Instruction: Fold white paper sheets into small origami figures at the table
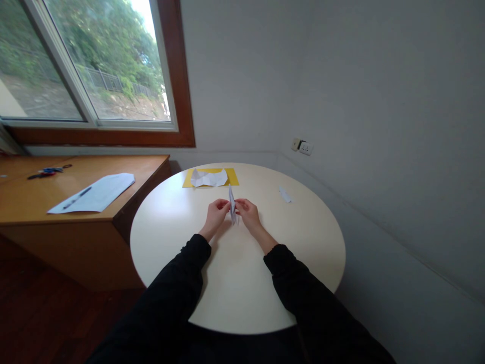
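Note:
Over the middle of the round table, a piece of folded white paper [232, 202] stands nearly edge-on between my hands. My left hand [217, 213] pinches its left side with thumb and fingers. From the right, my right hand [248, 212] grips the same paper with bent fingers. The paper narrows to a point at the top, and its lower edges spread a little apart. Its exact folded shape is too small to tell.
The round cream table [242, 283] bears a yellow sheet [234, 177] with creased white paper [210, 178] on it, and a small white strip [285, 195] at right. A wooden desk [151, 177] at left holds white sheets [109, 189], a pen [78, 197] and scissors [49, 172].

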Available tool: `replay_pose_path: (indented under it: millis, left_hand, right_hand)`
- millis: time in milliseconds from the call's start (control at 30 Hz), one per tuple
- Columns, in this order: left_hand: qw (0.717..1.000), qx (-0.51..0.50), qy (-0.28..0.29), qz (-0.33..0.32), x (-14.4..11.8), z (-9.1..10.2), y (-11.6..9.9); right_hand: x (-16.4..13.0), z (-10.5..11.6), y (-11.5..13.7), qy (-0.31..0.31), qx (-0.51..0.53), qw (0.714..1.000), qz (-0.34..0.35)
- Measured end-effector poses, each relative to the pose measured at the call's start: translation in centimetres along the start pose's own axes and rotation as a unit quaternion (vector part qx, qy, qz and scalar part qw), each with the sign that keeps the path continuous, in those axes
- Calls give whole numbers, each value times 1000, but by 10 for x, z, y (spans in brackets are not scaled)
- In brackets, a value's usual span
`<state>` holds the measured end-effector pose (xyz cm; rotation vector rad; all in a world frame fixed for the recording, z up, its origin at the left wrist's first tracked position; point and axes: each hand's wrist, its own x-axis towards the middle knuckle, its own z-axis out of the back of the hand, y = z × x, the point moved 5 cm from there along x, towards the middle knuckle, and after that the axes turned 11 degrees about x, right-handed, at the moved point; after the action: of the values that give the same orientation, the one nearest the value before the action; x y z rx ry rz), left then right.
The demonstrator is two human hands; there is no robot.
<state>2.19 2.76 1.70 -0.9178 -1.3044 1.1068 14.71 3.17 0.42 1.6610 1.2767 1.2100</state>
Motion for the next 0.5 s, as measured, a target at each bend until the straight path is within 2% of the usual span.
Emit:
replay_pose_path:
  millis: [233, 500]
  left_hand:
    - [999, 23, 0, -29, -2, -2, -5]
    - [993, 89, -9, -72, -3, -1, -9]
  right_hand:
    - [3, 4, -2, -17, -13, 999, 29]
    - [6, 8, -5, -29, 16, 999, 25]
